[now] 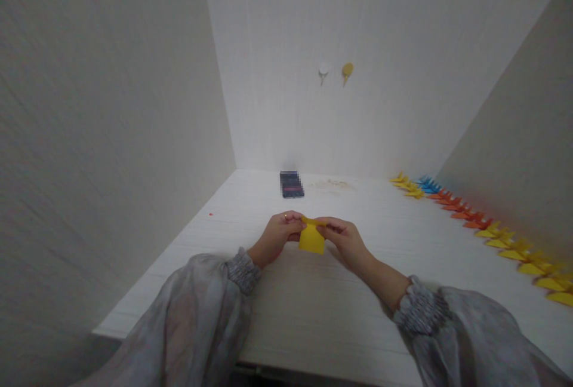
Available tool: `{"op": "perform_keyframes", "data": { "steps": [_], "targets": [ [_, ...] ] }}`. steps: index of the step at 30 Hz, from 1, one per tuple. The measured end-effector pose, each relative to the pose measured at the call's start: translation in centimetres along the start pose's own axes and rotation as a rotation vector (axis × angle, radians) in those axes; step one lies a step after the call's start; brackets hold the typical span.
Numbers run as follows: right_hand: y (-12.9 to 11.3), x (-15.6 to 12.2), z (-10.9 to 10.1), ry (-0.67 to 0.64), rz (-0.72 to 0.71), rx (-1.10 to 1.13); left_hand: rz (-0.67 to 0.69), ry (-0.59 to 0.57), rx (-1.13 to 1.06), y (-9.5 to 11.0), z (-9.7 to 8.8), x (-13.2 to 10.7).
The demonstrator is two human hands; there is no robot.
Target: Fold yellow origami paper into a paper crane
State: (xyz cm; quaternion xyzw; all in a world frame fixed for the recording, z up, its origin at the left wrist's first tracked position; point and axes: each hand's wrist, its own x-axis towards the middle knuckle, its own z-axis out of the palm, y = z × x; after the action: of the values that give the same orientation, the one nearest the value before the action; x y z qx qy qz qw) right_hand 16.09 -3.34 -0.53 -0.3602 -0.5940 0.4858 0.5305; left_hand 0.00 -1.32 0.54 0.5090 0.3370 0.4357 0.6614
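Note:
A small yellow sheet of paper [312, 240] is held up over the white table, its top edge folded over. My left hand [282, 233] pinches the upper left corner between thumb and fingers; a ring shows on one finger. Opposite it, my right hand [344, 236] grips the upper right corner the same way. The lower part of the paper hangs free toward me. Some fingertips are hidden behind the sheet.
A phone [292, 185] lies near the back wall. Along the right side runs a row of folded paper cranes [514, 249] in yellow, blue and orange. Two hooks, one white [323, 71] and one yellow [347, 70], are on the back wall. A tiny red speck [210, 214] lies at left.

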Motion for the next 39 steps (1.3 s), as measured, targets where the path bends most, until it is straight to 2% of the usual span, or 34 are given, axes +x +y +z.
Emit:
{"op": "perform_keyframes", "data": {
  "steps": [4,8,10,14,17,20,23,26,31,35,37,39],
  "targets": [
    [-0.1,0.1,-0.3,0.01,-0.109,-0.107,-0.038,-0.002,-0.059,0.2,0.1,-0.1],
    [-0.2,0.1,-0.7,0.041,-0.253,-0.222,-0.139,-0.106,-0.07,0.5,0.2,-0.3],
    [-0.2,0.2,-0.8,0.043,-0.31,-0.328,-0.148,-0.138,-0.038,0.5,0.2,-0.4],
    [-0.3,0.1,-0.8,0.045,-0.355,-0.461,-0.101,-0.074,0.02,0.3,0.2,-0.2],
    [-0.3,0.1,-0.8,0.035,-0.313,-0.412,-0.051,0.021,0.046,0.0,0.1,0.1],
    [-0.4,0.1,-0.8,0.071,-0.205,-0.341,0.009,0.051,0.105,-0.3,0.0,0.3],
    [-0.7,0.1,-0.7,0.023,-0.108,-0.312,0.086,0.02,0.167,-0.3,-0.1,0.4],
    [-1.3,0.1,-0.4,-0.029,-0.077,-0.312,0.145,-0.003,0.228,-0.4,-0.3,0.5],
    [-1.2,0.3,-0.1,0.023,-0.066,-0.269,0.187,-0.05,0.371,-0.5,-0.6,0.4],
    [0.0,0.7,0.1,0.041,0.042,-0.135,0.31,-0.112,0.511,-0.5,-0.6,0.2],
    [0.2,0.7,0.0,0.063,0.058,-0.116,0.344,-0.087,0.491,-0.6,-0.5,0.2],
    [0.0,0.6,0.0,0.101,0.049,-0.122,0.315,-0.042,0.409,-0.8,-0.4,0.3]
  ]
}}
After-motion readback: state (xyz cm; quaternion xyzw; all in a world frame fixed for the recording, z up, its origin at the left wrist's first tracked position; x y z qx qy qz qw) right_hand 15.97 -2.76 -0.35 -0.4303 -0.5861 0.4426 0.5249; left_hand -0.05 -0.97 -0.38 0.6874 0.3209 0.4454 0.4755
